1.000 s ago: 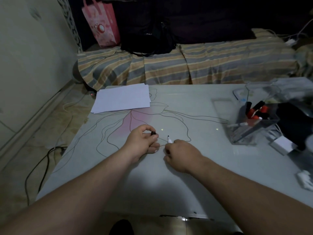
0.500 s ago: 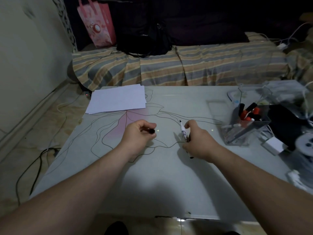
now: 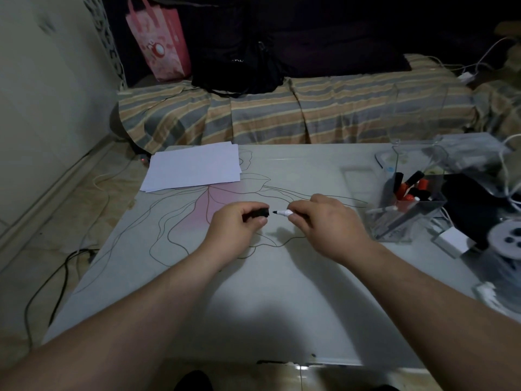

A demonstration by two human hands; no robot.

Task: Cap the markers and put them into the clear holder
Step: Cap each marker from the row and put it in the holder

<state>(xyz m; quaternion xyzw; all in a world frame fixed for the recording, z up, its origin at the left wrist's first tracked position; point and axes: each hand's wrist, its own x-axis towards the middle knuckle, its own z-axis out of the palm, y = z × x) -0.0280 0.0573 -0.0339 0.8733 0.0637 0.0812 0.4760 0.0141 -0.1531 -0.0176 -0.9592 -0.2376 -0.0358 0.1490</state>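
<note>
Head view: my left hand (image 3: 236, 221) pinches the black cap (image 3: 260, 213), right hand (image 3: 324, 221) grips the marker (image 3: 283, 212) (tip bare); next I judge pressing them together, aligned.

I saw the left hand (image 3: 239, 221) and right hand (image 3: 324, 218) side by side over the middle of the table (image 3: 282, 306), the cap (image 3: 260, 213) in the left just left of the marker (image 3: 283, 212) tip poking from the right, the two apart. The holder (image 3: 406, 218) stood on the table to the right of the right hand, with markers inside it. Paper (image 3: 194, 166) lay at the far left corner. Beyond the table ran a bed (image 3: 310, 114), with a backpack (image 3: 236, 69) on it and a bag (image 3: 160, 38) to that one's left. A cable (image 3: 45, 280) lay on the floor left of the table.
</note>
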